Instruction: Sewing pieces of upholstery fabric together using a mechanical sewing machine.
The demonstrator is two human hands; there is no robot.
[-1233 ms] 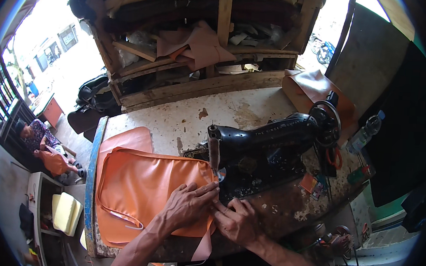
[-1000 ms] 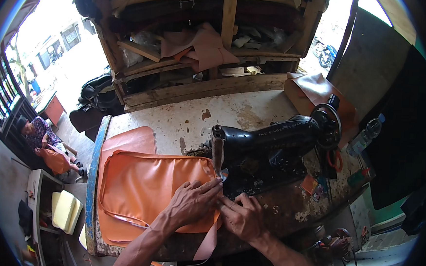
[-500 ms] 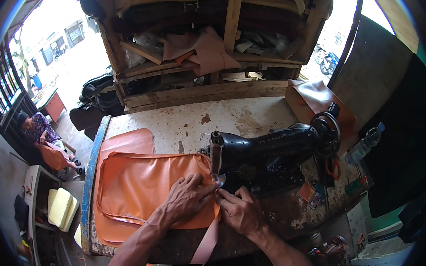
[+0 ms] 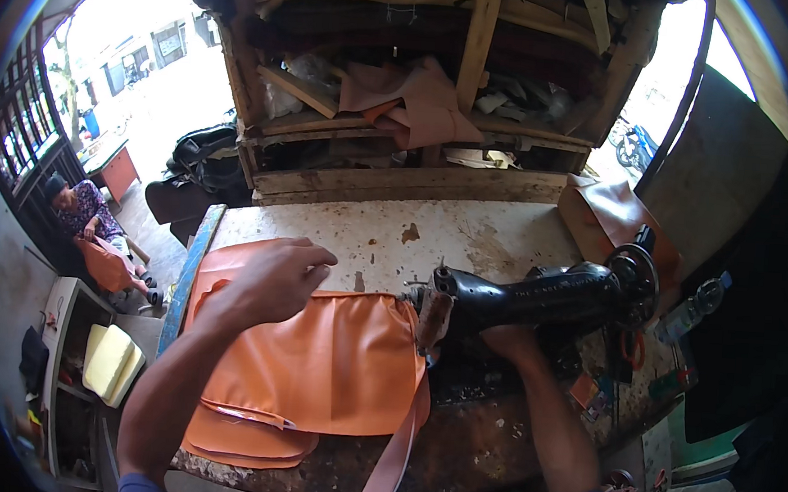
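Note:
An orange leather-like panel with a raised seamed edge lies left of a black sewing machine. Its right edge runs under the needle end. From that corner a narrow strip hangs over the table's front edge. My left hand hovers above the panel's far left part, its fingers loosely bent, with nothing visible in them. Under the machine's arm reaches my right hand; its fingers are hidden behind the machine. More flat orange pieces lie beneath the panel.
A wooden frame holding scraps stands behind the worn table. At the right are folded orange material, a plastic bottle and orange-handled scissors. A person sits far left, beyond yellow foam pads.
Both hands have left the needle area: the left moved up and leftward, the right went in under the machine's arm. The whole view has shifted slightly.

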